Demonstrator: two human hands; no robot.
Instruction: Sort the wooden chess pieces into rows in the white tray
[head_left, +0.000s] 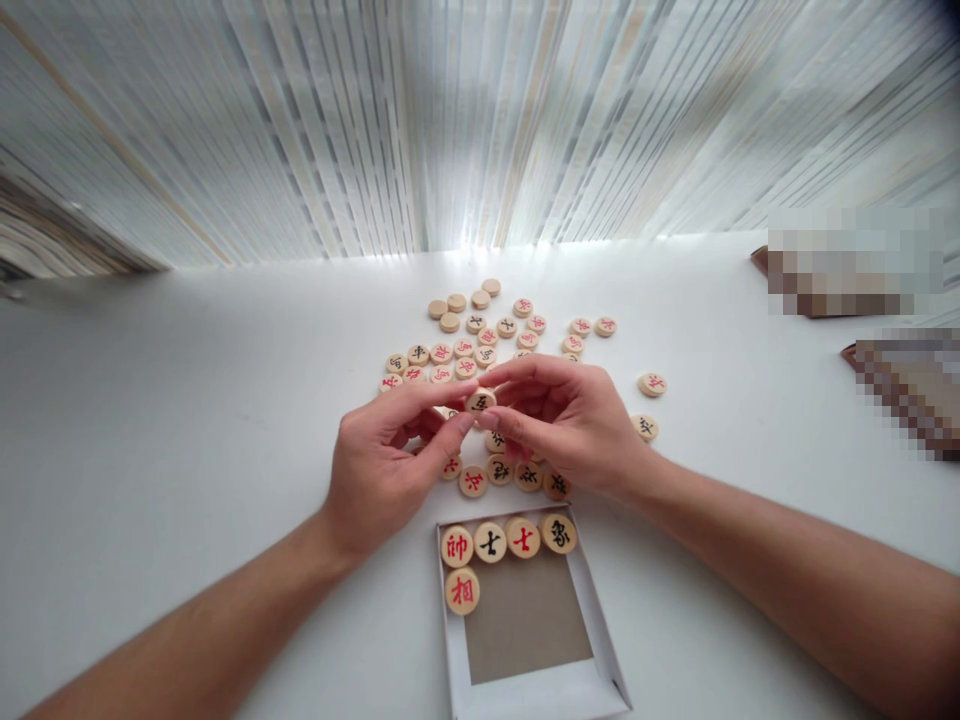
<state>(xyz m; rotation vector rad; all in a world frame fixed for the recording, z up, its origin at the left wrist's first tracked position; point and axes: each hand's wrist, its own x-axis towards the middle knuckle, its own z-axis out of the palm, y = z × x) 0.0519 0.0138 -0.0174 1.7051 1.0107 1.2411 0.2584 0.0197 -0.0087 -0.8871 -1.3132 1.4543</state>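
Note:
Between the fingertips of both hands is a round wooden Chinese chess piece (481, 403) with a black character. My left hand (394, 445) pinches its left edge, while my right hand (566, 420) grips it from the right. Both hands hover over several loose pieces, partly hiding them; a piece with a red character (472, 481) lies just below. Nearer to me, a shallow white box (540, 690) with a grey-brown bottom holds several pieces along its far side. A piece with a red character (462, 591) sits alone in the second row at its left.
Beyond my hands, many chess pieces lie scattered on the white table (187, 400), some blank side up (457, 302). Two pieces lie apart at the right, one red (652, 384). Brown-edged objects, partly pixelated, stand at far right (825, 303). A striped curtain (480, 120) hangs behind.

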